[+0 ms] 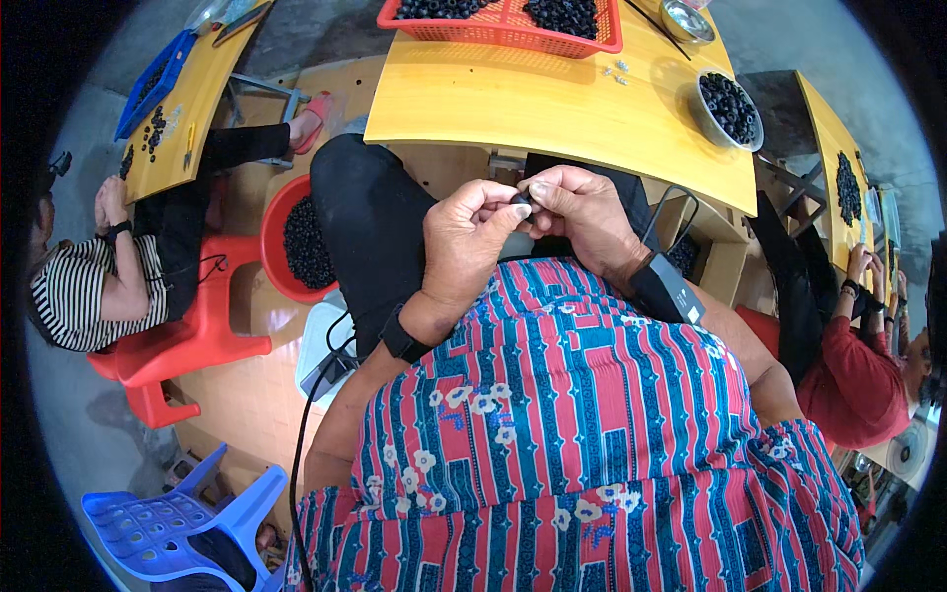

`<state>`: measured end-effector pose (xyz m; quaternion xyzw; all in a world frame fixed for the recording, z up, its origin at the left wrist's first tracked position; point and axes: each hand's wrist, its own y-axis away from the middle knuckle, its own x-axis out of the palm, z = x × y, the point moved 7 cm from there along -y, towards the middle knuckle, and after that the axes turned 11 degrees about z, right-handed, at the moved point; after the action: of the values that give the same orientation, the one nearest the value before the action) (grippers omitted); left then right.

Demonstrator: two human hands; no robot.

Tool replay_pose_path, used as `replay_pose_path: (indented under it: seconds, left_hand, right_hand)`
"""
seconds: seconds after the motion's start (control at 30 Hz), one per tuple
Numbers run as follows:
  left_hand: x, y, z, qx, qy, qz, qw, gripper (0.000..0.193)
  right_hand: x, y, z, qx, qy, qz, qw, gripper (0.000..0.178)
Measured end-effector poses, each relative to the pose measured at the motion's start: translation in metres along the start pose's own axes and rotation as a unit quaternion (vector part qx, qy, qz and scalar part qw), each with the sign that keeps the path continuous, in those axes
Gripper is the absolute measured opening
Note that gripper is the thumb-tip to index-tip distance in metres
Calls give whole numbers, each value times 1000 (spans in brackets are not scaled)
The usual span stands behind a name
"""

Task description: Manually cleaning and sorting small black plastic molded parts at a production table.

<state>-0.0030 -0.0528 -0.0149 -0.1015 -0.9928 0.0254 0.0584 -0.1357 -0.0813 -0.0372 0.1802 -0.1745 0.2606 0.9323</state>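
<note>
My left hand (466,240) and my right hand (589,215) meet in front of my belly, just below the near edge of the yellow table (552,113). Between the fingertips of both hands is a small black round part (524,203), mostly covered by fingers and thumbs. Both hands are closed in a pinch on it. On the table, a clear bowl (759,138) is filled with similar black parts, and a red plastic basket (493,37) holds more. A few tiny clear pieces (619,69) lie between them.
A metal bowl (688,24) stands at the far right of the table. By my left knee is a red tub (272,247) of black parts; a cardboard box (725,252) is at right. Two people sit at side tables. A blue stool (163,523) stands lower left. Cables run from my wrists.
</note>
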Motion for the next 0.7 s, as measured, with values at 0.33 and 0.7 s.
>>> replay_pose_path:
  seconds: [0.33, 0.7]
  left_hand:
    - [-2, -6, -2, 42, -46, -7, 998, 9]
    - [-2, -7, -13, 65, -160, -18, 985, 14]
  right_hand:
    - [6, -6, -9, 110, -143, 134, 974, 24]
    - [10, -4, -9, 103, -161, 175, 966, 30]
